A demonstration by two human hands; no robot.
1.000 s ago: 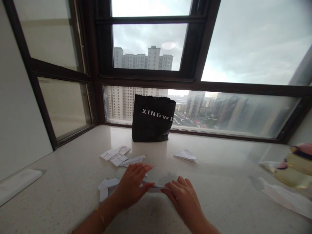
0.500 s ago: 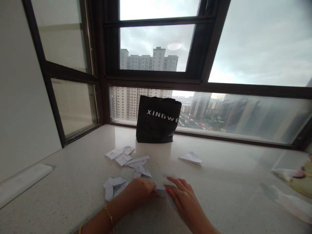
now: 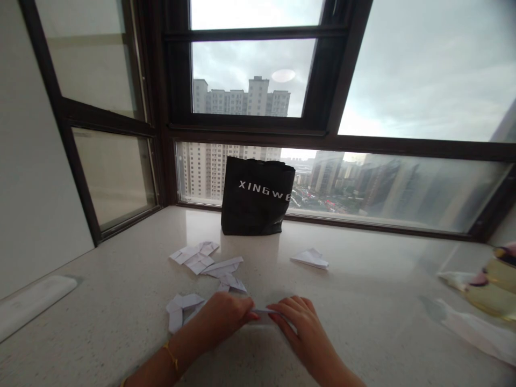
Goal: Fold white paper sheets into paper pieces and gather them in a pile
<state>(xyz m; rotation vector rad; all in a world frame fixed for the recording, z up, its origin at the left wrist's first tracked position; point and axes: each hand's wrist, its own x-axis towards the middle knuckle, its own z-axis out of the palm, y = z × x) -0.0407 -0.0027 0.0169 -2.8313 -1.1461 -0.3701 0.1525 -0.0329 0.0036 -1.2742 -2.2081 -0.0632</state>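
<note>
A small folded white paper [image 3: 264, 312] lies on the speckled stone sill [image 3: 355, 301], pinched between both my hands. My left hand [image 3: 223, 317], with a gold bracelet at the wrist, is curled with its fingertips closed on the paper's left end. My right hand [image 3: 300, 325] presses its fingertips on the paper's right end, fingers bent and close together. Most of the paper is hidden under my fingers.
Several folded white papers lie left of my hands [image 3: 183, 309] and further back [image 3: 205, 258]. One paper plane [image 3: 310, 258] sits to the right. A black bag [image 3: 256, 196] stands against the window. A bottle [image 3: 497, 279] and tissue [image 3: 475, 328] are at the right edge.
My left hand, stretched flat over the paper a second ago, has curled shut on the paper's end. My right hand stays on the other end. The camera shifted slightly.
</note>
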